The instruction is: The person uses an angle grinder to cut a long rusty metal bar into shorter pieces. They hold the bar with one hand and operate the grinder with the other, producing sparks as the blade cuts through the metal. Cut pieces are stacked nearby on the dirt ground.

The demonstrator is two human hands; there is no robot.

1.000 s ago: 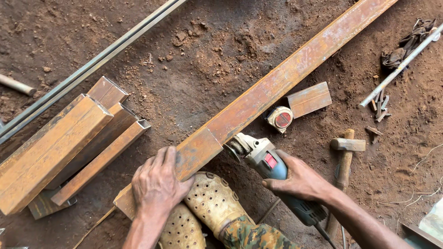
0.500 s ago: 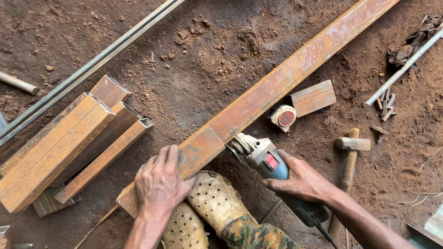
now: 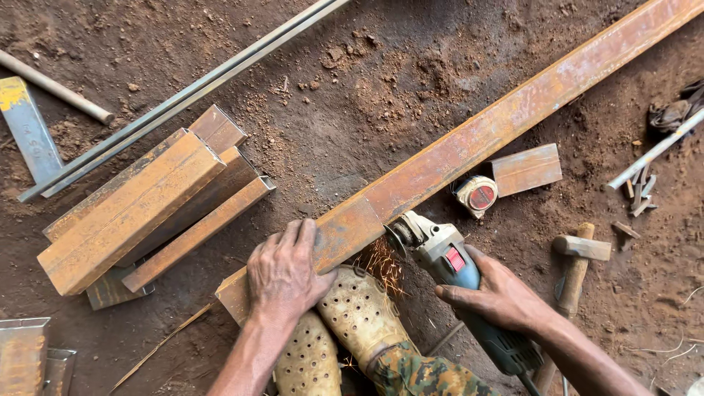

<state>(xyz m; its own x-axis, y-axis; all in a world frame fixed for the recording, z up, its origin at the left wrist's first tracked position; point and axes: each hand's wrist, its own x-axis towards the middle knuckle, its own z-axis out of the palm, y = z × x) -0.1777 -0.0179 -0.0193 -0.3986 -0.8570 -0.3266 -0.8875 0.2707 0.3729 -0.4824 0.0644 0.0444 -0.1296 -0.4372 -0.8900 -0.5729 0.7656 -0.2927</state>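
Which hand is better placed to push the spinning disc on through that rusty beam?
Probably the right hand: it grips the angle grinder, whose disc meets the rusty steel tube and throws sparks. The left hand lies flat on the tube's near end, pinning it.

Beam (image 3: 469, 150) diagonal on dirt; offcuts (image 3: 147, 209) left, tape (image 3: 477, 195) and hammer (image 3: 576, 260) right, grinder (image 3: 455, 271) beside.
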